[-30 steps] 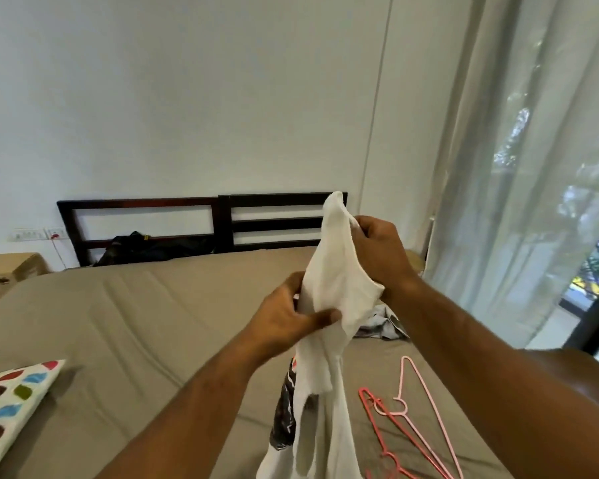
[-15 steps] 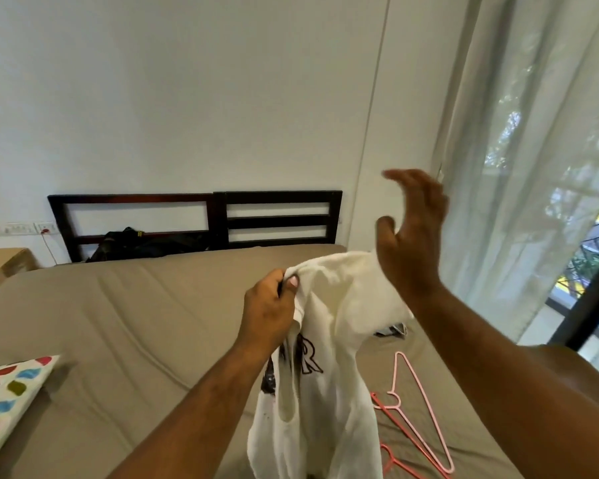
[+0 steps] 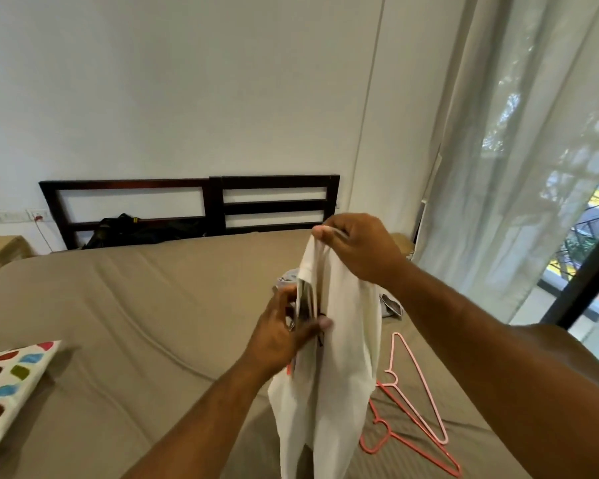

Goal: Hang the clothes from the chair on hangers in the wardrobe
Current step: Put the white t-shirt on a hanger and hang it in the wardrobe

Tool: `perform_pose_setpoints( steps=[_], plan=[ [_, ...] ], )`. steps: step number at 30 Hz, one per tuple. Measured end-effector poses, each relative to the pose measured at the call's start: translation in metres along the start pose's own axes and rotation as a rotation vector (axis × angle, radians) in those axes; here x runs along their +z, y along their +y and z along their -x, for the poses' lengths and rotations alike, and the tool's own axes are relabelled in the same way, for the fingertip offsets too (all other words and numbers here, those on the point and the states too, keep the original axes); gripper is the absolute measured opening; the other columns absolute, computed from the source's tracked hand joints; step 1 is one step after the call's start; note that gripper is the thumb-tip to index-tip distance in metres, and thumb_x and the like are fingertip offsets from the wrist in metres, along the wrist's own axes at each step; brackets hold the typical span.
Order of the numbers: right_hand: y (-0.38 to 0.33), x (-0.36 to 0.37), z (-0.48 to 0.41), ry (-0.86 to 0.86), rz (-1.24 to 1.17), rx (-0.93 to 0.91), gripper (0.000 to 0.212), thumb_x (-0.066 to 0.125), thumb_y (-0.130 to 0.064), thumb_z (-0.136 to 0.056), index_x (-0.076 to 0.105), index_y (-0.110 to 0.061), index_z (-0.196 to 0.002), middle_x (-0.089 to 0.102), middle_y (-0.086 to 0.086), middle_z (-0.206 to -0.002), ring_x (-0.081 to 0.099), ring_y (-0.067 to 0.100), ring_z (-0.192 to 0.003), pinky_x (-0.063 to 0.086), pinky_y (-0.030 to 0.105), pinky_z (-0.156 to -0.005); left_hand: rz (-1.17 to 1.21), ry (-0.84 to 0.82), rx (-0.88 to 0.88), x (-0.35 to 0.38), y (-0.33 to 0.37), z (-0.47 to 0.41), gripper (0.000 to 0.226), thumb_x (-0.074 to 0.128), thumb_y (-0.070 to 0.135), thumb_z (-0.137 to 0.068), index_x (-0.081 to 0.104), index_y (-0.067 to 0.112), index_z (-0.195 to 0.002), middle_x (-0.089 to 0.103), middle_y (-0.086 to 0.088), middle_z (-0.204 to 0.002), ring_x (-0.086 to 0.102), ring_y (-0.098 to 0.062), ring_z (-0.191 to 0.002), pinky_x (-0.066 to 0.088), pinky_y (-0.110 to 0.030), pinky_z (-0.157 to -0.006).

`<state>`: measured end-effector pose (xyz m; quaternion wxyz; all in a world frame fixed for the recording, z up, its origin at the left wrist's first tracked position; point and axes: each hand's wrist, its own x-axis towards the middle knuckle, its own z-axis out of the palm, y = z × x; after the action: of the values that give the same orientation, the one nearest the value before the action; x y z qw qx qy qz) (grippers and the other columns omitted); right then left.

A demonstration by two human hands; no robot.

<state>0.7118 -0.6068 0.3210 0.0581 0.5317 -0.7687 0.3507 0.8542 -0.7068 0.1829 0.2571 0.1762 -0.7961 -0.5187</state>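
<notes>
A white T-shirt with a dark print hangs in the air above the bed. My right hand pinches its top edge and holds it up. Lower down, my left hand grips a bunched fold of the same shirt at its left side. On the bed to the right of the shirt lie two plastic hangers, a light pink one and a coral one, partly crossing. Another crumpled grey-white garment lies on the bed behind the shirt, mostly hidden.
The bed has a tan sheet and a dark wooden headboard with dark clothing against it. A spotted pillow lies at the left. Sheer curtains cover the window at the right. A small bedside table stands far left.
My right hand, raised open half a second ago, has come down and pinched the shirt's top edge. My left hand has shifted lower on the shirt, which now hangs lengthwise.
</notes>
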Motion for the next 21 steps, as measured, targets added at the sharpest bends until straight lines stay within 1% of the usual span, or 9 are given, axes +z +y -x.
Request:
perform_pose_setpoints(
  steps=[2,3,5,7,9,11,14,17,21],
  plan=[
    [-0.004,-0.015,-0.006,0.099,-0.102,0.031,0.033,0.060,-0.038,-0.100,0.065,-0.015,-0.076,0.051,-0.007,-0.059,0.045,0.002,-0.047,0.035,0.010,-0.048,-0.167,0.030,-0.011,0.014,-0.030,0.018,0.076,0.085,0.060,-0.069,0.040,0.046,-0.129,0.054,0.028,-0.115,0.058,0.007,-0.096,0.050,-0.010,-0.073],
    [-0.004,-0.022,-0.009,0.142,-0.158,0.054,0.039,0.060,-0.038,-0.100,0.066,-0.007,-0.076,0.049,-0.004,-0.057,0.040,0.002,-0.044,0.033,0.012,-0.046,-0.180,0.032,-0.038,0.020,-0.044,0.023,0.075,0.086,0.052,-0.071,0.041,0.044,-0.131,0.056,0.028,-0.115,0.059,0.006,-0.093,0.049,-0.010,-0.073],
    [-0.003,-0.031,-0.014,0.188,-0.243,0.093,0.049,0.062,-0.041,-0.099,0.065,0.005,-0.080,0.044,0.004,-0.060,0.039,0.010,-0.050,0.034,0.023,-0.048,-0.191,0.021,-0.094,0.030,-0.069,0.027,0.047,0.079,0.035,-0.083,0.057,0.035,-0.124,0.066,0.020,-0.110,0.061,0.005,-0.084,0.046,-0.011,-0.073],
    [0.000,-0.040,-0.018,0.211,-0.275,0.109,0.052,0.063,-0.043,-0.098,0.060,0.005,-0.076,0.039,0.006,-0.061,0.035,0.015,-0.052,0.031,0.029,-0.050,-0.197,0.092,-0.138,0.031,-0.078,0.024,0.010,0.067,0.019,-0.093,0.070,0.024,-0.102,0.073,0.003,-0.093,0.062,-0.001,-0.076,0.046,-0.024,-0.072],
    [0.006,-0.050,-0.020,0.226,-0.264,0.113,0.050,0.064,-0.044,-0.097,0.060,-0.001,-0.071,0.041,0.005,-0.059,0.036,0.015,-0.051,0.034,0.036,-0.049,-0.111,0.239,-0.204,0.018,-0.072,0.013,0.012,0.059,0.010,-0.097,0.070,0.013,-0.094,0.070,-0.004,-0.086,0.062,-0.011,-0.077,0.043,-0.024,-0.064],
    [0.019,-0.063,-0.021,0.244,-0.143,0.108,0.043,0.064,-0.043,-0.097,0.065,-0.009,-0.071,0.052,0.000,-0.059,0.047,0.015,-0.054,0.041,0.040,-0.054,-0.089,0.418,-0.254,-0.010,-0.056,-0.002,0.013,0.054,0.012,-0.101,0.064,0.009,-0.093,0.064,-0.006,-0.087,0.057,-0.020,-0.081,0.034,-0.025,-0.057],
    [0.045,-0.081,-0.020,0.225,0.101,0.123,0.031,0.064,-0.042,-0.097,0.072,-0.018,-0.081,0.060,-0.008,-0.064,0.061,0.017,-0.067,0.042,0.030,-0.064,-0.119,0.550,-0.175,-0.063,-0.031,-0.029,0.024,0.053,0.024,-0.103,0.061,0.006,-0.090,0.060,-0.007,-0.084,0.054,-0.022,-0.080,0.032,-0.029,-0.064],
    [0.066,-0.091,-0.014,0.175,0.211,0.172,0.031,0.069,-0.050,-0.090,0.073,-0.020,-0.083,0.064,-0.009,-0.071,0.062,0.014,-0.072,0.043,0.027,-0.062,-0.216,0.492,-0.028,-0.112,-0.005,-0.051,0.042,0.056,0.041,-0.100,0.063,0.004,-0.080,0.060,-0.009,-0.069,0.053,-0.023,-0.064,0.037,-0.032,-0.055],
    [0.076,-0.103,-0.004,0.005,0.282,0.186,0.033,0.083,-0.053,-0.071,0.070,-0.026,-0.085,0.065,-0.012,-0.077,0.060,0.005,-0.076,0.040,0.018,-0.064,-0.289,0.318,0.070,-0.161,0.043,-0.055,0.039,0.063,0.054,-0.090,0.070,0.019,-0.073,0.064,0.006,-0.062,0.057,-0.010,-0.059,0.040,-0.021,-0.054]
  ],
)
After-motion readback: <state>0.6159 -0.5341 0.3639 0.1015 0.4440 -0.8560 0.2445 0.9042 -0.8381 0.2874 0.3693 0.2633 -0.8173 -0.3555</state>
